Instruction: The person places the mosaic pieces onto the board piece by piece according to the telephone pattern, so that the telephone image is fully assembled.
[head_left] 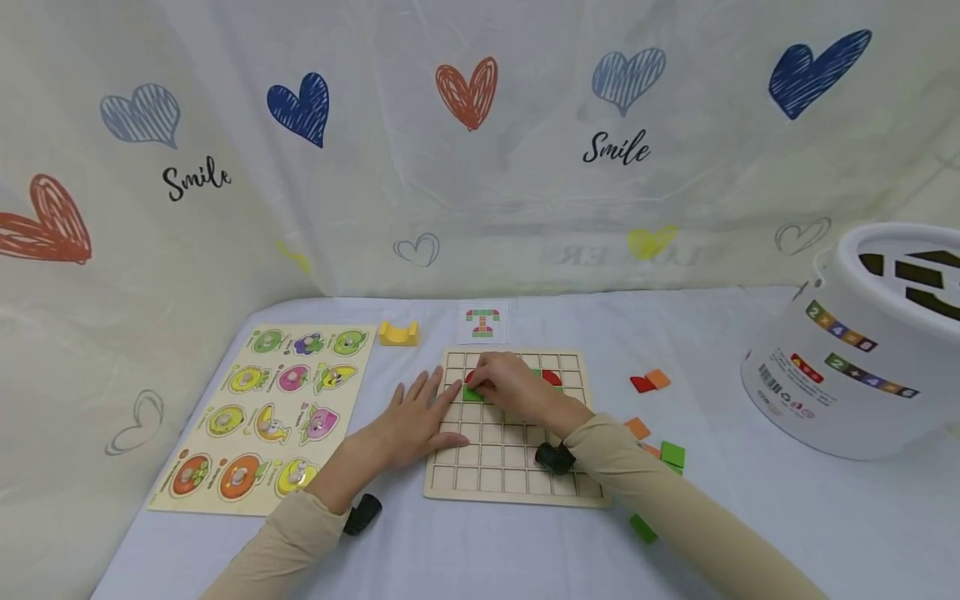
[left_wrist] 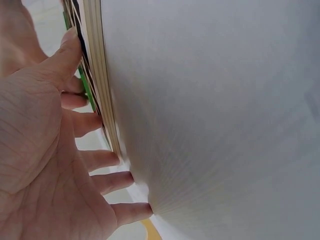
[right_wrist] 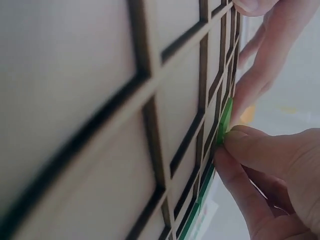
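1. Our right hand (head_left: 513,385) pinches a green tile (right_wrist: 225,120) between thumb and fingertips, over the upper left of the wooden grid board (head_left: 491,479); we cannot tell whether the tile sits fully in its square.
2. Our left hand (head_left: 411,425) lies with fingers straight and spread at the board's left edge, the thumb touching that edge.
3. The right hand hides the middle of the upper rows. We make out one red piece (head_left: 552,378) to its right, and a second red one partly covered by the fingers.
4. The right sleeve (head_left: 637,475) crosses the board's lower right corner and partly hides the loose pieces beside it: an orange tile (head_left: 637,428), stacked green tiles (head_left: 672,454) and another green one nearer us.
5. Farther back on that side, a loose red piece (head_left: 642,384) touches a second orange tile (head_left: 658,379).
6. Behind the board we have a pattern card (head_left: 482,322), with a yellow block (head_left: 399,333) to its left.
7. A fruit puzzle (head_left: 347,407) lies left of our left hand; a white bucket (head_left: 795,367) stands at far right on the worktop (head_left: 525,550).
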